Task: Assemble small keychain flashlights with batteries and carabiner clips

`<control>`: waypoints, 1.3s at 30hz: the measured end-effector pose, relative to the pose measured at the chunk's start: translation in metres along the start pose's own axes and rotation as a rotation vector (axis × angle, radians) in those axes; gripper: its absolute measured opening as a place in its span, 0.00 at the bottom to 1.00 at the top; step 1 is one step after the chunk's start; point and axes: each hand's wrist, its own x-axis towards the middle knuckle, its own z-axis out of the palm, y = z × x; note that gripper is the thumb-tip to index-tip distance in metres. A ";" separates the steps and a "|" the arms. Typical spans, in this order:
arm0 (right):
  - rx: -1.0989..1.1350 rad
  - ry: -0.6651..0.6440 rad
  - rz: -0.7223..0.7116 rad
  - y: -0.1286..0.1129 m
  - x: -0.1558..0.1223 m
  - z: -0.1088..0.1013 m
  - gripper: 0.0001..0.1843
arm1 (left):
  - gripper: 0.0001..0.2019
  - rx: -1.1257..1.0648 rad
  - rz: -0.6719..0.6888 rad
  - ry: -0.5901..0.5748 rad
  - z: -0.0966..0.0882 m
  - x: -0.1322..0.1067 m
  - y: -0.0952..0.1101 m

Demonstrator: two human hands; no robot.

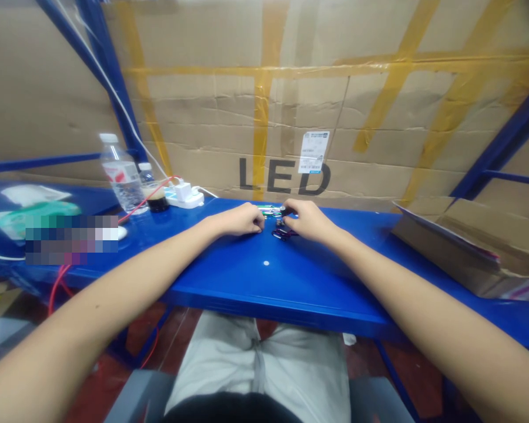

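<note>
On the blue table, my left hand point(247, 220) rests with its fingers curled in; whatever they hold, if anything, is hidden. Just right of it, several thin shiny multicoloured metallic pieces point(270, 210) lie close to the fingertips. My right hand point(309, 220) is closed, thumb and fingers pinching around a small dark piece with a pale end point(284, 210), too small to name. Beneath its thumb lies a dark, glossy loop point(280, 234) shaped like a carabiner, with a small brownish part beside it. The two hands are slightly apart.
A water bottle point(122, 176), a smaller bottle with dark liquid point(156, 198) and a white power strip point(187, 198) stand at the back left. A green packet point(37, 218) and red cable point(58, 285) are farther left. An open cardboard box point(449, 247) sits right; large cardboard point(203, 117) stands behind.
</note>
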 end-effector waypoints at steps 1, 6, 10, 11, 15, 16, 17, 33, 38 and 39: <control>0.002 -0.003 0.004 0.000 0.000 0.000 0.09 | 0.07 0.008 0.013 0.001 0.000 -0.001 0.000; 0.028 -0.045 -0.014 -0.001 -0.001 -0.003 0.09 | 0.08 0.019 0.064 0.078 0.001 -0.004 0.000; 0.048 -0.068 -0.041 0.001 -0.003 -0.006 0.10 | 0.09 0.022 0.111 0.303 0.000 -0.004 0.001; 0.054 -0.063 -0.041 0.001 -0.004 -0.007 0.11 | 0.09 0.028 0.126 0.346 0.000 -0.004 0.001; 0.071 -0.062 -0.042 0.000 -0.003 -0.008 0.11 | 0.08 -0.006 0.125 0.460 0.003 -0.004 0.005; 0.075 -0.071 -0.042 -0.001 -0.003 -0.008 0.10 | 0.08 -0.036 0.100 0.468 0.005 -0.004 0.005; 0.080 -0.080 -0.041 -0.002 -0.003 -0.008 0.10 | 0.08 -0.070 0.072 0.465 0.006 -0.004 0.006; 0.224 -0.110 -0.071 -0.006 0.000 -0.003 0.14 | 0.05 -0.093 0.181 0.600 0.011 -0.008 0.023; 0.290 -0.091 -0.084 -0.006 -0.001 -0.001 0.13 | 0.06 -0.052 0.285 0.622 0.016 -0.007 0.023; 0.289 -0.088 -0.090 -0.006 -0.001 -0.001 0.12 | 0.06 -0.045 0.301 0.632 0.016 -0.006 0.024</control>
